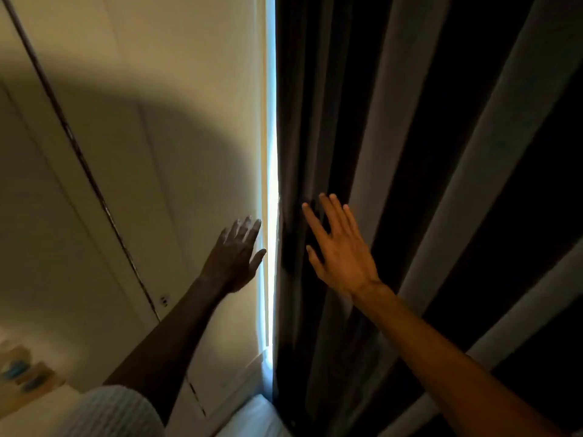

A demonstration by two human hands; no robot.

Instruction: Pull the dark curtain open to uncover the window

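Note:
The dark curtain (410, 152) hangs in deep folds over the right half of the view. A thin bright strip of window light (272, 152) shows along its left edge. My right hand (339, 247) is open, fingers spread, with the fingertips against the folds just right of that edge. My left hand (235, 253) is open too, in shadow, raised beside the bright strip with its fingertips close to the curtain's edge; I cannot tell whether it touches the cloth. Neither hand holds anything.
A cream wall (126, 152) with a dark vertical seam (82, 159) fills the left side, with a small wall outlet (164, 300) low down. A white sill or ledge (252, 414) sits at the curtain's foot. Blurred objects (22, 370) lie at the lower left.

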